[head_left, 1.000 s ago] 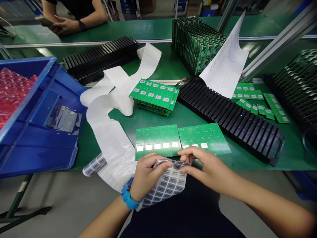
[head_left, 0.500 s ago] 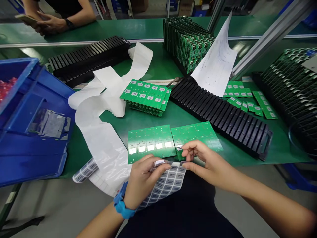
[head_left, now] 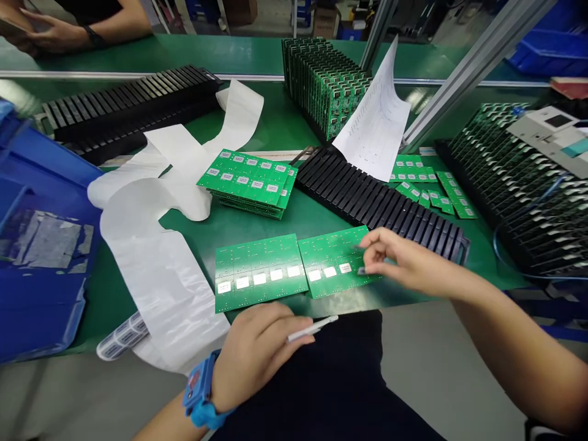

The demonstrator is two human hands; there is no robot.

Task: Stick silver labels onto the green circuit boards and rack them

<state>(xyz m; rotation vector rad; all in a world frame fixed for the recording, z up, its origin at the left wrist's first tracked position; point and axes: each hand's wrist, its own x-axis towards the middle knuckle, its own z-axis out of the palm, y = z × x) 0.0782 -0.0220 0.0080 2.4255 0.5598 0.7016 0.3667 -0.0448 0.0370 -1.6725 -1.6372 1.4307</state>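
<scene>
— Right hand (head_left: 404, 260)?

— Pinched closed on a small dark label (head_left: 361, 270), too small to read, just over the right circuit board panel (head_left: 333, 260).

— Left hand (head_left: 257, 349)?

— Curled, gripping a slim white stylus (head_left: 312, 329), just near of the left circuit board panel (head_left: 260, 272).

— Farther off?

— Stacked far left, a pile of green circuit boards (head_left: 248, 182); sprawled left, white backing liner (head_left: 156, 269); laid right, a black board rack (head_left: 381, 205).
</scene>
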